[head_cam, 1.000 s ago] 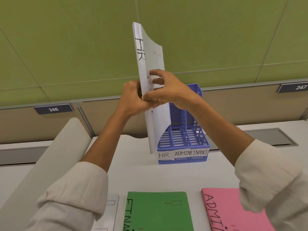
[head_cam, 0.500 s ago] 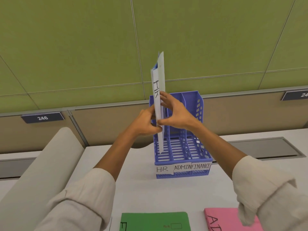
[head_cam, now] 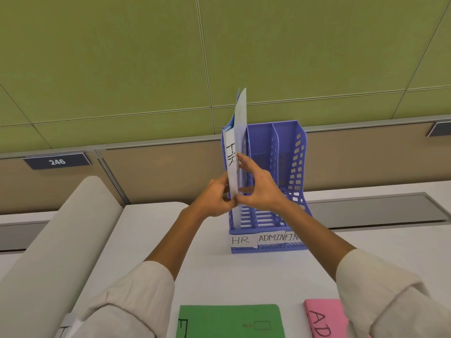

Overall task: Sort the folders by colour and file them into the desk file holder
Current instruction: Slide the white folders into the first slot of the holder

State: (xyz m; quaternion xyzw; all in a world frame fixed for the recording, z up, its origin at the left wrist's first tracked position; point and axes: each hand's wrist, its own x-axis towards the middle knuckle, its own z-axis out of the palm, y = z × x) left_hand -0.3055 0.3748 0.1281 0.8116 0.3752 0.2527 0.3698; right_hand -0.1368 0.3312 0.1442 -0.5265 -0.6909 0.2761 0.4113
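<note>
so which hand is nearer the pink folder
Right. The right hand is on the white HR folder's right side, above the pink folder; the left hand grips its left.

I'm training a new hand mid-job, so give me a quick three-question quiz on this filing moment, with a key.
1. True or false: the white folder marked HR stands in the leftmost slot of the blue file holder.
2. Which folder lies nearest the right sleeve? A) green folder B) pink folder C) white folder
3. Fill in: the holder's middle slot is labelled ____.

Key
1. True; the left hand and right hand both hold it there.
2. B
3. ADMIN
</note>
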